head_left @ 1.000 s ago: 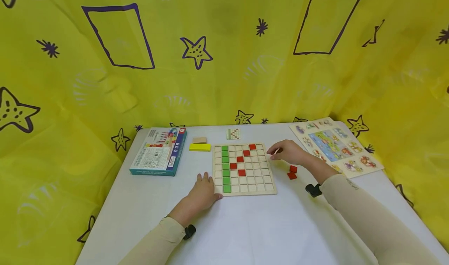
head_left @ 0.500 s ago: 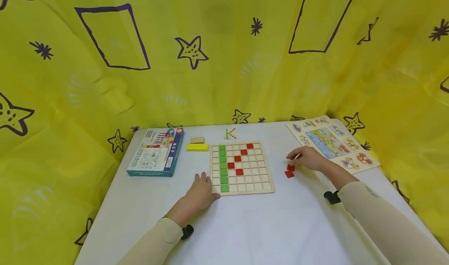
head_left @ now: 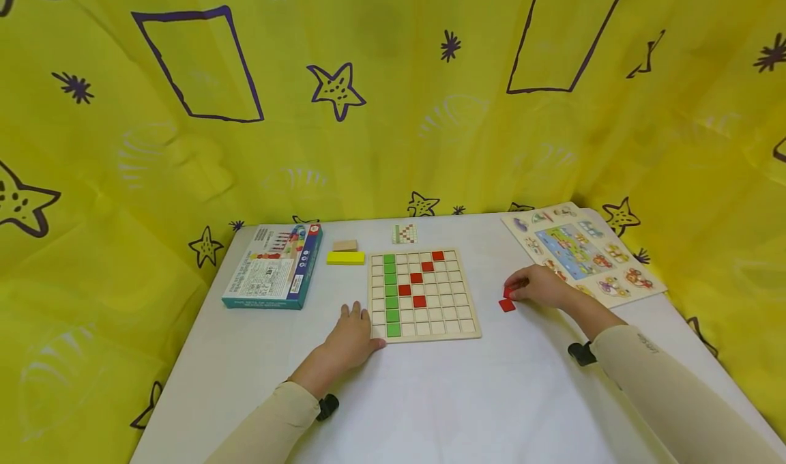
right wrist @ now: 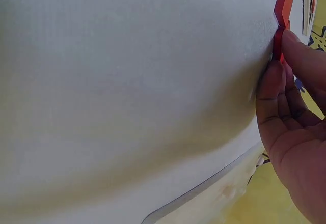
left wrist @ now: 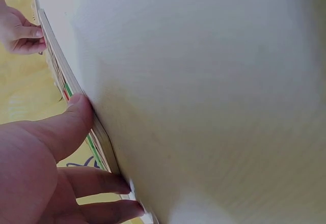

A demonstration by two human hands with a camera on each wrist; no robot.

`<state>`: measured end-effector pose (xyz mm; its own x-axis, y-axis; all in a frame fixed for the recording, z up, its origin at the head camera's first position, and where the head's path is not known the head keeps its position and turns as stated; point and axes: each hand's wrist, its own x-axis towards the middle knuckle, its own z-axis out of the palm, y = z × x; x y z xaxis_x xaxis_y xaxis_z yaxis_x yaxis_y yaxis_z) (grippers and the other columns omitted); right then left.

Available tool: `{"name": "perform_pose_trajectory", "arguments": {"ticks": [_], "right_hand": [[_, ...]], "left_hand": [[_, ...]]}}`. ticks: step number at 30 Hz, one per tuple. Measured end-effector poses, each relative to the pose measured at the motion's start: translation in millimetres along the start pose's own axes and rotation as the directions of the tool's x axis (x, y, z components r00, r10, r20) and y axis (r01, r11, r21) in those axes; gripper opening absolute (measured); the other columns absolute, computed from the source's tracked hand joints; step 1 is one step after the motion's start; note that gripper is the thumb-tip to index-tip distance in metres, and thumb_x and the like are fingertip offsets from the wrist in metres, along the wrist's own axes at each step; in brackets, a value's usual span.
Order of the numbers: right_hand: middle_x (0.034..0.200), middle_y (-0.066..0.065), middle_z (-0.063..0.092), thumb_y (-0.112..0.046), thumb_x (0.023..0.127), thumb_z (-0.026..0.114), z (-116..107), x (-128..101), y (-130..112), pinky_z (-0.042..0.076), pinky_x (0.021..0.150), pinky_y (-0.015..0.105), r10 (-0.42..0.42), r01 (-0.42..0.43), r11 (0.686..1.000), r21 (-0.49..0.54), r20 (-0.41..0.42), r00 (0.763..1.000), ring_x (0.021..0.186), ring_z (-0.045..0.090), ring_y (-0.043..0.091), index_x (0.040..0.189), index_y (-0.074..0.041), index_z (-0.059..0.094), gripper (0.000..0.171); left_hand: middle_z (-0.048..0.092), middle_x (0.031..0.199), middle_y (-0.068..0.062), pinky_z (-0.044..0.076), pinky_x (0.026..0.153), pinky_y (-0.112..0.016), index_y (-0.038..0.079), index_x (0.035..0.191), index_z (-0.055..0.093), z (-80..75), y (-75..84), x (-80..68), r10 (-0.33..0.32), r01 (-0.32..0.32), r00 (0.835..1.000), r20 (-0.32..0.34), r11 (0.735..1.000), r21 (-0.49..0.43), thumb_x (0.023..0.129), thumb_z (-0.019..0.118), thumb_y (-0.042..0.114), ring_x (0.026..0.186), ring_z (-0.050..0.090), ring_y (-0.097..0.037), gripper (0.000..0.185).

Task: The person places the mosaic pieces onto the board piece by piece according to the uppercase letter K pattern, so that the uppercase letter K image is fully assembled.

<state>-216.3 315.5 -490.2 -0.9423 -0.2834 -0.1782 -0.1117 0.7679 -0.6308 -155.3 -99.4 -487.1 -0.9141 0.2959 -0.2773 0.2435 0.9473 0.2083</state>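
Head view shows a flat, square wooden grid board [head_left: 423, 295] on the smooth white worktop [head_left: 430, 396], holding glossy green and red square tiles. Left hand [head_left: 351, 338] rests with relaxed fingers against the board's near left corner. Right hand [head_left: 540, 286] pinches a thin red tile [head_left: 508, 292], largely hidden under its fingers; a second red tile [head_left: 506, 305] lies just beside it.

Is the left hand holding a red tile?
No, the left hand rests at the corner of the board; the right hand pinches a red tile.
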Motion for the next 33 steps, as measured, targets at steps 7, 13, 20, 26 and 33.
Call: {"name": "perform_pose_trajectory", "arguments": {"ticks": [7, 13, 20, 26, 33], "right_hand": [[0.092, 0.003, 0.069, -0.009, 0.088, 0.077, 0, 1, -3, 0.050, 0.075, 0.033, -0.020, 0.020, 1.000, -0.014, -0.008, 1.000, 0.084, 0.058, 0.018, 0.104, 0.000, 0.074, 0.019], [0.092, 0.003, 0.071, -0.008, 0.089, 0.076, -2, 1, -2, 0.052, 0.072, 0.032, -0.010, 0.010, 0.999, 0.032, -0.006, 1.000, 0.082, 0.059, 0.019, 0.102, -0.002, 0.076, 0.015], [0.093, 0.004, 0.073, -0.004, 0.091, 0.072, -8, 8, -15, 0.054, 0.071, 0.031, -0.018, 0.018, 0.997, 0.072, 0.002, 1.000, 0.082, 0.062, 0.018, 0.105, -0.001, 0.077, 0.016], [0.099, 0.008, 0.073, -0.004, 0.092, 0.071, -5, 22, -48, 0.054, 0.073, 0.034, -0.045, 0.044, 0.995, 0.084, 0.009, 0.999, 0.083, 0.064, 0.018, 0.107, -0.003, 0.077, 0.016], [0.104, 0.011, 0.073, -0.003, 0.091, 0.073, 15, 32, -76, 0.057, 0.078, 0.040, -0.093, 0.088, 0.985, 0.150, 0.030, 0.995, 0.086, 0.067, 0.019, 0.105, -0.001, 0.077, 0.015]], "left_hand": [[0.030, 0.156, -0.032, 0.036, 0.111, -0.053, -0.013, 0.146, 0.041, -1.7, 0.0, -1.0, 0.000, 0.000, 1.000, -0.008, 1.000, -0.015, 0.094, 0.069, 0.044, 0.144, 0.026, -0.051, 0.081], [0.029, 0.156, -0.032, 0.037, 0.111, -0.054, -0.013, 0.146, 0.040, -2.3, 0.2, -1.3, -0.005, 0.005, 1.000, -0.005, 1.000, -0.025, 0.094, 0.069, 0.044, 0.144, 0.026, -0.051, 0.082], [0.031, 0.155, -0.032, 0.038, 0.110, -0.053, -0.012, 0.146, 0.041, -1.5, 0.8, -2.1, -0.005, 0.005, 1.000, -0.011, 1.000, -0.017, 0.093, 0.069, 0.044, 0.143, 0.028, -0.051, 0.082], [0.030, 0.156, -0.032, 0.037, 0.111, -0.053, -0.013, 0.146, 0.041, -3.3, 0.6, -0.5, -0.003, 0.003, 1.000, -0.014, 1.000, -0.009, 0.094, 0.068, 0.044, 0.143, 0.027, -0.051, 0.082], [0.031, 0.155, -0.033, 0.037, 0.111, -0.054, -0.013, 0.146, 0.041, -0.5, -1.1, -0.5, 0.011, -0.011, 1.000, -0.018, 1.000, -0.014, 0.094, 0.069, 0.043, 0.143, 0.028, -0.052, 0.081]]}}
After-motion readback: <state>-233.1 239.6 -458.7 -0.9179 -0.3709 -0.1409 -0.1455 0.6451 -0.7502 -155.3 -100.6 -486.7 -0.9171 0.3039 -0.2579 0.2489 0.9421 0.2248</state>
